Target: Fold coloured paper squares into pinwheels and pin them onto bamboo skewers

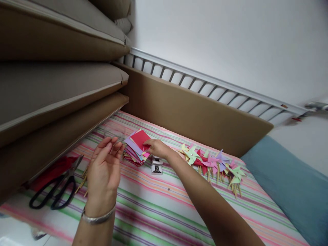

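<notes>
Head view: right hand (158,148) pinches red top sheet of paper stack (135,147) near striped cloth's (159,205) far edge. Left hand (105,167) open, fingers spread, empty, just beside stack's left. Scissors (57,189) at left edge.

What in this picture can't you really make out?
- Left hand: seen from the back, so its palm and whatever the fingertips pinch are hidden.
- Paper stack: right hand covers its near corner; lower sheets hidden by those on top.
- Small metal tool: too small to identify.
- Red item beside the scissors: partly under the cushion edge.
- Pinwheels: overlapping; count unclear.
</notes>
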Demonstrator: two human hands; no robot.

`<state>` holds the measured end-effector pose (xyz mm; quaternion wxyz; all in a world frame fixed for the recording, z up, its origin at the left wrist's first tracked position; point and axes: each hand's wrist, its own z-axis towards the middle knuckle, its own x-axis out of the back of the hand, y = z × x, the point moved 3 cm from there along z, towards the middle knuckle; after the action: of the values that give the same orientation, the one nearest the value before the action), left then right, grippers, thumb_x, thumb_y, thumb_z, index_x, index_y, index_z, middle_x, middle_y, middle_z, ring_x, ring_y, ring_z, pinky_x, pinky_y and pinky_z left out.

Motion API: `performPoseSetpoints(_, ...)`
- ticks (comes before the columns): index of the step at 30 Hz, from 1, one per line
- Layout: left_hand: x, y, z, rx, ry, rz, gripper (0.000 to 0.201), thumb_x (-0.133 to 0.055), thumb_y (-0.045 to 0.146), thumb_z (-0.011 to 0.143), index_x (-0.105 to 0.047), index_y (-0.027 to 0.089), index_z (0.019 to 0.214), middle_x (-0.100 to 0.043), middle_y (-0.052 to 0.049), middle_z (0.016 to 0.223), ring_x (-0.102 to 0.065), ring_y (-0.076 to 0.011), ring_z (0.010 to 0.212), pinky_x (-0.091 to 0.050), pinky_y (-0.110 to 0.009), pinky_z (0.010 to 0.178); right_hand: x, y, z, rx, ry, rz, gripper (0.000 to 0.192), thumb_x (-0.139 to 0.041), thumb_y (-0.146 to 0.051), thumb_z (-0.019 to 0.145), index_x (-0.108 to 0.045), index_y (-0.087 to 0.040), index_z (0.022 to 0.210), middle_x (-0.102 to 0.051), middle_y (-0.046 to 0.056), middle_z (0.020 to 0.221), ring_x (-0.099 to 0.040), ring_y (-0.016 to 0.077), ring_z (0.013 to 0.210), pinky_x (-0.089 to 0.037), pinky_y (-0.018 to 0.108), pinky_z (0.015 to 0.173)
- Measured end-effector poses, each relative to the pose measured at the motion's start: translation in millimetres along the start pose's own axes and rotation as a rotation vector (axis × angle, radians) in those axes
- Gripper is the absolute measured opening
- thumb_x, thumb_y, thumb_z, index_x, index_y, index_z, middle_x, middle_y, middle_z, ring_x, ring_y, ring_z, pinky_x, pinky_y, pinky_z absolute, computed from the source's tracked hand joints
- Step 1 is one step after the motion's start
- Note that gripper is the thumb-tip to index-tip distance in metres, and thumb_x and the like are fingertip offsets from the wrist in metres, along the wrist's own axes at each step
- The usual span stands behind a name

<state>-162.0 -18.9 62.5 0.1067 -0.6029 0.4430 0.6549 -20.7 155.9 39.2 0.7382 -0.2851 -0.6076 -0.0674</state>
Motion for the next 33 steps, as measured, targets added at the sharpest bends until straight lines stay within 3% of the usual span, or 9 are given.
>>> performPoseSetpoints(6,-0.8,0.1,-0.3,0.013,0.018,-0.011,0.016,-0.058,0.005,0.069,-0.065,0.018,0.077,-0.067,0.001,0.077,-0.062,-0.0102,0.069,-0.052,-0.026,0.075,-0.9,-3.9,-0.3,0.012,-0.018,-0.003,0.035,-0.058,-0.017,0.076,-0.064,-0.017,0.111,-0.067,0.009,0.109,-0.061,0.0212,0.097,-0.044,0.03,0.086)
performPoseSetpoints(14,-2.1,-0.9,-0.9,0.034,0.032,-0.015,0.017,-0.055,0.004,0.071,-0.064,0.018,0.077,-0.067,0.001,0.077,-0.062,-0.0103,0.068,-0.052,-0.028,0.075,-2.5,-1.4,3.5,0.011,-0.039,0.025,0.025,-0.056,-0.018,0.08,-0.068,-0.021,0.101,-0.069,0.004,0.102,-0.062,0.0168,0.092,-0.045,0.026,0.084)
performPoseSetpoints(22,-2.0,-2.6,0.3,0.03,0.02,-0.014,0.017,-0.056,0.004,0.07,-0.065,0.017,0.076,-0.067,0.0,0.077,-0.062,-0.0107,0.068,-0.053,-0.028,0.074,-1.5,0.3,1.4,-0.023,-0.029,0.03,0.027,-0.057,-0.016,0.076,-0.067,-0.021,0.101,-0.069,0.003,0.101,-0.063,0.0154,0.089,-0.046,0.024,0.08)
performPoseSetpoints(33,0.1,-5.1,1.8,0.03,-0.004,-0.013,0.017,-0.058,0.005,0.069,-0.065,0.017,0.077,-0.067,0.001,0.076,-0.062,-0.0109,0.068,-0.052,-0.029,0.076,-9.3,-17.8,-2.1,-0.091,0.089,-0.065,0.031,-0.058,-0.018,0.074,-0.063,-0.015,0.104,-0.067,0.009,0.101,-0.061,0.0185,0.09,-0.044,0.026,0.08)
